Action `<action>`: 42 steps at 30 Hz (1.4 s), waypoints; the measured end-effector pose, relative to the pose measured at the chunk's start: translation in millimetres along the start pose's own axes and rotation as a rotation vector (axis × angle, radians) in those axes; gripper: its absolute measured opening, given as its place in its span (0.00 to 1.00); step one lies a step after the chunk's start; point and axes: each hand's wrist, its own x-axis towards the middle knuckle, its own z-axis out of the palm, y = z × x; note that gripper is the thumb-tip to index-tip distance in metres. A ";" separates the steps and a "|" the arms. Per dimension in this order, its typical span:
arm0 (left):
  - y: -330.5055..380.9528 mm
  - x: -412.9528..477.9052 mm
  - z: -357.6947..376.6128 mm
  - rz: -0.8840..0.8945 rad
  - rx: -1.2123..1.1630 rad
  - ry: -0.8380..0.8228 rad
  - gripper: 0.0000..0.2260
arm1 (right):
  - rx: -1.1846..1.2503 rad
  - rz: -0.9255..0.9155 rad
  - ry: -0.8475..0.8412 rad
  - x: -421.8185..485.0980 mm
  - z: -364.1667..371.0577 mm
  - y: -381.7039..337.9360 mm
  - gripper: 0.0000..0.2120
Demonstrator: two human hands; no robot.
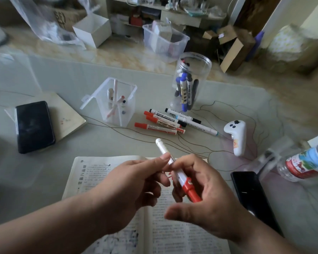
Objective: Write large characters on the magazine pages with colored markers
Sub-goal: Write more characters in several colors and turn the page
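Above the magazine (pixel 92 178), the red marker (pixel 170 160) runs from 11 to 5 o'clock. The left hand (pixel 136 182) pinches its white barrel; the right hand (pixel 207 197) curls its fingers round the red cap (pixel 191 191).

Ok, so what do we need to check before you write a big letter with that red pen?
1. Grip: ok. The left hand pinches the marker on its white barrel, and the right hand holds its red end.
2. Cap off: not ok, it looks to be on.
3. Magazine open and flat: ok, it lies under the hands.
4. Room on the page: cannot tell, the hands hide its middle.
5. Ink flows: cannot tell.
6. Spare markers close by: ok, they lie just beyond the magazine.
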 end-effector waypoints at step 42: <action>10.3 12.0 -30.4 -0.031 1.967 -0.251 0.27 | -1.164 0.036 0.218 167.1 -15.7 28.5 0.17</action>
